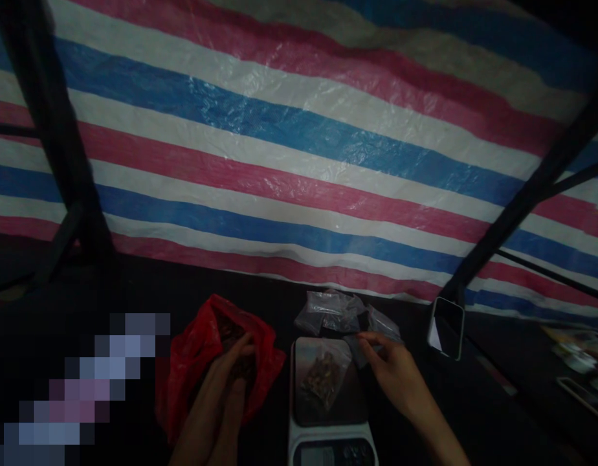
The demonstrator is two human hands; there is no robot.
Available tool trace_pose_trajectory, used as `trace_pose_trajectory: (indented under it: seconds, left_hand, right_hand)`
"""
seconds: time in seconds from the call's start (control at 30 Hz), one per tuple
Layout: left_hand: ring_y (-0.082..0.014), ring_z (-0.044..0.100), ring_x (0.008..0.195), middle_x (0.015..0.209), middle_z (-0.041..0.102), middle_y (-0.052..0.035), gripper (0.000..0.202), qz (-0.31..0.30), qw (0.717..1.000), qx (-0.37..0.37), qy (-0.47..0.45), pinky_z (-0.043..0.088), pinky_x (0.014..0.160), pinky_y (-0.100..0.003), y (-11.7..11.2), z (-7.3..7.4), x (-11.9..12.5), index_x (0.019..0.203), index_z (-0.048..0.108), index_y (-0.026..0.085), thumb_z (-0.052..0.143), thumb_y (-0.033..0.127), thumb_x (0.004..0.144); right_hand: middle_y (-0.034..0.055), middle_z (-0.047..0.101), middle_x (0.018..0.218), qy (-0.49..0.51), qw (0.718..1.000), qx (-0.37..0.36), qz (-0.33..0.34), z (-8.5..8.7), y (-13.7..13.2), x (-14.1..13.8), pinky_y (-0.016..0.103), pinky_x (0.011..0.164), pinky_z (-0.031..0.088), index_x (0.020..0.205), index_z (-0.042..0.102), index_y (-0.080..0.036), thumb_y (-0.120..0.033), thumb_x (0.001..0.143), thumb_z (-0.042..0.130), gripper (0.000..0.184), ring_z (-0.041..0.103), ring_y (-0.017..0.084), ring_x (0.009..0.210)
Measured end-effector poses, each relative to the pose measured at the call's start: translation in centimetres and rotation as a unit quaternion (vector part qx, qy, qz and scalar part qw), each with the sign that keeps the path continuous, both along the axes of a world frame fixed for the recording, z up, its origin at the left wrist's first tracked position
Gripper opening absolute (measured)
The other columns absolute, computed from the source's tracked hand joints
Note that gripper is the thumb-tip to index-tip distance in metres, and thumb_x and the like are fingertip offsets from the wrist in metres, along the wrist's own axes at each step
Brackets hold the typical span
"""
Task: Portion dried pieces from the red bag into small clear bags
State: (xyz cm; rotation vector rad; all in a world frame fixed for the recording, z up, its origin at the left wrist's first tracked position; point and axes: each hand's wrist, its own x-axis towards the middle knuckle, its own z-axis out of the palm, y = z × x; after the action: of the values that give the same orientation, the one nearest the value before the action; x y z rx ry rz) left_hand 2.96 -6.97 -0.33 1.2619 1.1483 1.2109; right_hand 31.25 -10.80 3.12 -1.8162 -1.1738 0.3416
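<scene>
My left hand [235, 362] reaches into a red plastic bag [182, 369] that holds small dark brown pieces. Its thumb and fingers look apart among the pieces, though the fingertips are partly hidden. Beside the bag, a white kitchen scale [299, 433] with a dark plate carries a clear bag [323, 375] of small brown pieces. My right hand [389, 366] is at the plate's right edge, thumb and forefinger closed on a thin, clear plastic bag [357, 351]. The scale's display is too dim to read.
Several clear plastic bags [331, 307] lie behind the scale. A phone [445, 329] leans against a dark post at right. Behind everything hangs a striped tarp [289, 149] between dark posts. Blurred items [578, 356] lie at far right. A pixelated patch covers the lower left.
</scene>
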Motion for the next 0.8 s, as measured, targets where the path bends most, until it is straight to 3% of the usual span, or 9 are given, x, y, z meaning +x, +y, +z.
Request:
trace_pose_trajectory:
  seconds: [0.17,0.3,0.4,0.53,0.67,0.8]
  left_hand:
    - [-0.0278,0.050,0.153,0.160,0.061,-0.0002,0.052,-0.005,0.999,0.019,0.027,0.034,0.131,-0.047,1.3,-1.3,-0.9,0.146,0.062,0.036,0.051,0.061,0.102]
    - [-0.0254,0.048,0.154,0.162,0.059,0.0018,0.051,-0.004,0.999,0.022,0.028,0.034,0.131,-0.043,1.9,-2.2,-1.4,0.148,0.060,0.038,0.052,0.059,0.102]
    - [-0.0253,0.052,0.151,0.160,0.060,0.0015,0.051,-0.012,0.999,0.014,0.038,0.042,0.126,-0.039,2.2,-2.6,-1.7,0.148,0.059,0.037,0.052,0.059,0.102]
    - [-0.0274,0.058,0.145,0.156,0.064,-0.0019,0.051,-0.007,0.998,0.039,0.045,0.053,0.117,-0.037,2.3,-2.2,-1.9,0.144,0.063,0.033,0.052,0.060,0.101]
    - [-0.0312,0.069,0.130,0.140,0.074,-0.0065,0.046,0.034,0.997,0.059,0.033,0.059,0.110,-0.041,2.4,-1.5,-1.4,0.133,0.070,0.030,0.059,0.057,0.097]
    - [-0.0336,0.071,0.125,0.131,0.077,-0.0088,0.046,0.061,0.996,0.066,0.029,0.062,0.104,-0.043,2.2,-0.8,-0.8,0.128,0.072,0.029,0.061,0.059,0.094]
  right_hand:
    - [0.0133,0.085,0.103,-0.003,1.000,0.014,-0.024,0.2,0.2,1.1,0.048,0.094,0.058,0.093,0.083,-0.022,-0.061,0.083,0.065,0.044,0.079,0.036,0.101]
    - [0.0121,0.085,0.101,0.000,0.999,0.026,-0.020,0.0,1.0,-0.6,0.045,0.090,0.059,0.096,0.082,-0.022,-0.064,0.087,0.062,0.048,0.078,0.034,0.099]
    - [0.0125,0.084,0.103,-0.006,0.999,0.038,-0.007,-0.2,1.4,-2.0,0.043,0.090,0.058,0.095,0.082,-0.022,-0.066,0.089,0.060,0.050,0.078,0.033,0.100]
    - [0.0136,0.084,0.104,-0.014,0.999,0.036,-0.004,-0.3,1.6,-2.6,0.044,0.091,0.057,0.095,0.082,-0.022,-0.068,0.090,0.058,0.052,0.077,0.034,0.100]
    - [0.0133,0.084,0.104,-0.015,0.999,0.030,0.004,-0.2,1.4,-2.3,0.044,0.095,0.055,0.096,0.082,-0.022,-0.065,0.092,0.057,0.050,0.077,0.034,0.101]
    - [0.0123,0.084,0.105,-0.033,0.999,0.011,0.013,-0.1,1.3,-2.3,0.043,0.094,0.055,0.096,0.081,-0.023,-0.058,0.093,0.056,0.043,0.077,0.033,0.103]
